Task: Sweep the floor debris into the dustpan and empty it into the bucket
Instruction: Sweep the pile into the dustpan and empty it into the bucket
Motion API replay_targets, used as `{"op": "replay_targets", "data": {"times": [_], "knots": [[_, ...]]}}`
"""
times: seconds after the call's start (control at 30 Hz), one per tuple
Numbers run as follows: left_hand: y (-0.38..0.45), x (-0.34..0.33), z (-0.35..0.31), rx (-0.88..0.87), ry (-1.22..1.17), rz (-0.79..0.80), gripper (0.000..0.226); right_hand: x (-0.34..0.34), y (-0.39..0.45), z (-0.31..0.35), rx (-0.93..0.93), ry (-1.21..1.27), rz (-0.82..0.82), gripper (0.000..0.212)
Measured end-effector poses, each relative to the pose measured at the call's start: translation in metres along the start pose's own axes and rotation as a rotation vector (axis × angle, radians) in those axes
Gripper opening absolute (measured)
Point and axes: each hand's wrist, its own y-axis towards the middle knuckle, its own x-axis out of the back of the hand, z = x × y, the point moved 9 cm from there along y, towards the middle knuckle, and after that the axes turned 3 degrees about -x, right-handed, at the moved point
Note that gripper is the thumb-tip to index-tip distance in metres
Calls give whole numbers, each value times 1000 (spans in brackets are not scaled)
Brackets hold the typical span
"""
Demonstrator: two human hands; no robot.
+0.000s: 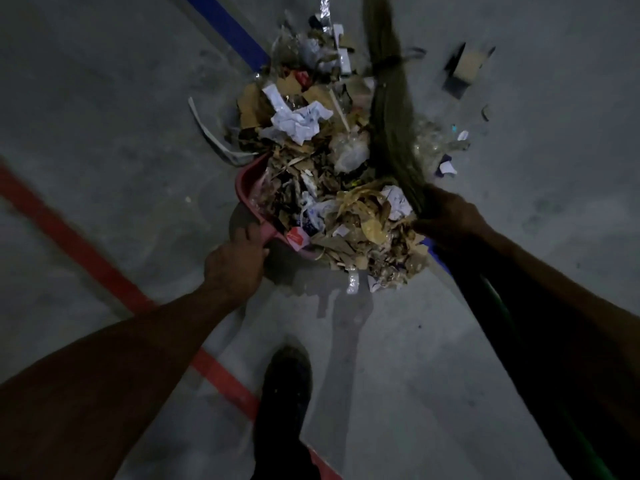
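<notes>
A pink dustpan (pixel 246 183) sits low over the grey floor, heaped with debris (pixel 332 216) of dry leaves, crumpled paper, cardboard scraps and plastic. My left hand (pixel 235 261) grips its near edge or handle. My right hand (pixel 446 216) grips a grass broom (pixel 393 109) near where the bristles are bound; the bristles lie along the right side of the pile, and its dark handle runs back under my right arm. More debris (pixel 304 81) stretches beyond the pan on the floor. No bucket is in view.
A red floor line (pixel 86 251) crosses at the left and a blue line (pixel 228 29) runs at the top. A cardboard piece (pixel 467 67) and small scraps (pixel 446 168) lie to the right. My dark shoe (pixel 287 382) stands below the pan.
</notes>
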Motion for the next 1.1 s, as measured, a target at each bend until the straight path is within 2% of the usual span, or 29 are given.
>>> {"op": "replay_targets", "data": {"times": [0.13,0.3,0.47,0.67,0.8,1.0,1.1], "knots": [[-8,-1,-6,-94,62,-62,49,-44,-15,23,138,-55,14,71],[-11,4,-9,-165,63,-179,41,-81,-44,28,196,9,1,62],[-20,5,-5,-84,-29,-184,46,-109,-63,25,210,18,54,71],[-50,11,2,-38,-102,-201,48,-109,-98,30,214,78,29,70],[-79,25,10,-17,-134,-203,49,-106,-131,30,154,58,49,75],[-152,72,23,38,-186,-214,47,-81,-218,38,129,66,4,72],[-202,96,27,-24,-146,-223,44,-70,-274,51,149,53,6,72]]}}
